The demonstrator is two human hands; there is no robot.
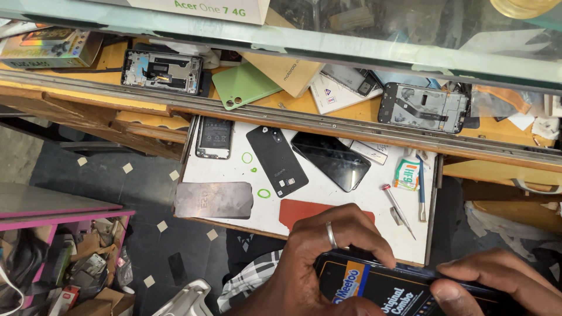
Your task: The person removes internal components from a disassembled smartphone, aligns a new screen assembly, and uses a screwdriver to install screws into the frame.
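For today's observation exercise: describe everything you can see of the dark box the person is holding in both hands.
The dark box is a flat, black package, cardboard by the look of it, with a blue and orange panel and pale lettering on its upper face. It lies nearly level at the bottom of the view, over the near edge of the white tray, partly cut off by the frame. The left hand, wearing a ring, arches over its left end with fingertips on the top edge; the right hand pinches its right end.
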